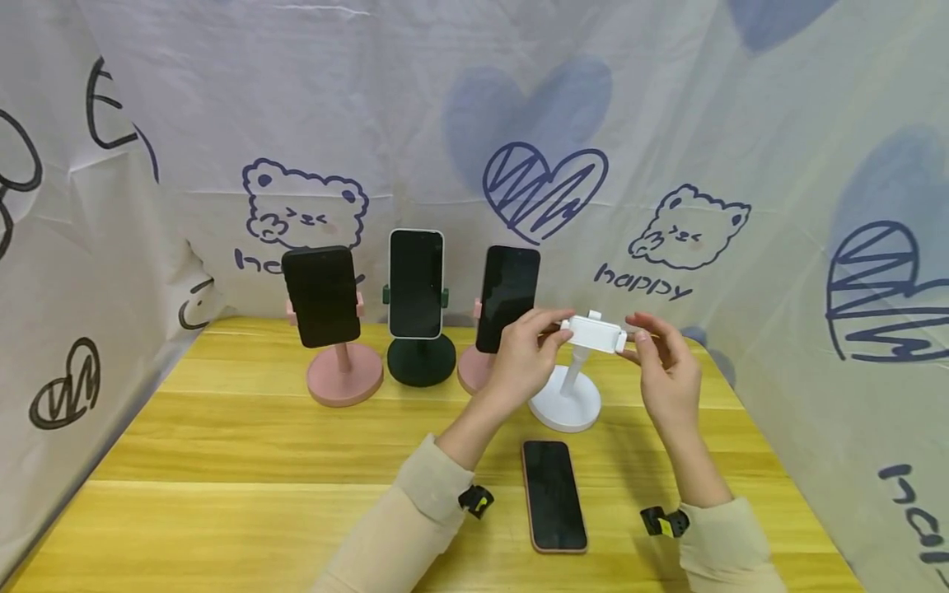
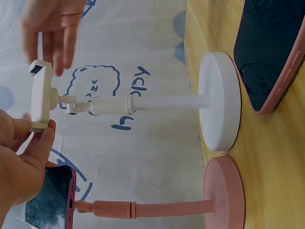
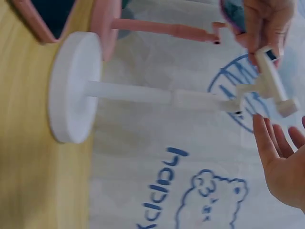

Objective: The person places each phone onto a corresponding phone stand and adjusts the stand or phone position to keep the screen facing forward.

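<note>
A white phone stand (image 1: pixel 565 412) stands upright on the table, its clamp (image 1: pixel 596 334) tilted back at the top of the post. My left hand (image 1: pixel 525 356) pinches the clamp's left end between thumb and fingers, as the left wrist view also shows. At the clamp's other end my right hand (image 1: pixel 673 379) is held with fingers extended. A small gap parts it from the clamp in the right wrist view. In front of the stand a phone (image 1: pixel 554 496) in a pink case lies screen up.
Behind and to the left stand a pink stand (image 1: pixel 344 377), a dark green stand (image 1: pixel 422 362) and another pink stand (image 1: pixel 471 371), each holding a dark-screened phone. A printed cloth (image 1: pixel 415 107) hangs behind the wooden table (image 1: pixel 245 461).
</note>
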The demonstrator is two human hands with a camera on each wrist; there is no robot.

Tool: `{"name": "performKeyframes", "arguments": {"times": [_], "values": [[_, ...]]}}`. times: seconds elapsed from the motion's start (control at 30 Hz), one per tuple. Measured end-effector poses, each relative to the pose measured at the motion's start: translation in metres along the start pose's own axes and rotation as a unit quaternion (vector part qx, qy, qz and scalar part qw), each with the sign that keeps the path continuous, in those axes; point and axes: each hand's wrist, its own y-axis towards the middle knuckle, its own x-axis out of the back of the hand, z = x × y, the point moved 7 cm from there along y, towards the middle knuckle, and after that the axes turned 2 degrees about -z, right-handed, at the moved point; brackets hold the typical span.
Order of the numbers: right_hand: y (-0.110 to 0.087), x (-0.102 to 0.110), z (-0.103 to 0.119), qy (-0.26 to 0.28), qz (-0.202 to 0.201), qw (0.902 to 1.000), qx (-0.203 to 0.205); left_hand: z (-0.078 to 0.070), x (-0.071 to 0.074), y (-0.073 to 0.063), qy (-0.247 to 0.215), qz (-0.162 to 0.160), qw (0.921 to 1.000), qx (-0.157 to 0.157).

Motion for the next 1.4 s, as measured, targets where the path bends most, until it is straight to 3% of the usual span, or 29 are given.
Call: {"name": "performKeyframes", "arguments": {"times": [0.27, 0.57, 0.83, 1.07, 1.23, 1.4], "values": [[-0.003, -0.008, 0.01, -0.019, 0.066, 0.9958, 0.061, -0.001, 0.001, 0.0, 0.011, 0.001, 0.9999, -0.012], [-0.009, -0.012, -0.001, 0.104, 0.053, 0.9908, 0.068, -0.005, 0.004, -0.001, 0.03, -0.004, 0.9984, -0.048], [-0.011, -0.014, -0.007, 0.15, 0.036, 0.9866, 0.052, -0.008, 0.003, 0.002, 0.038, 0.0, 0.9979, -0.052], [-0.011, -0.011, -0.009, 0.134, 0.025, 0.9896, 0.045, -0.008, 0.001, 0.0, 0.052, 0.011, 0.997, -0.057], [-0.01, -0.011, -0.008, 0.134, 0.026, 0.9898, 0.041, -0.008, 0.004, -0.009, 0.124, 0.019, 0.9886, -0.083], [-0.011, -0.01, -0.008, 0.118, 0.029, 0.9918, 0.04, -0.006, 0.012, -0.023, 0.159, 0.017, 0.9756, -0.15]]}}
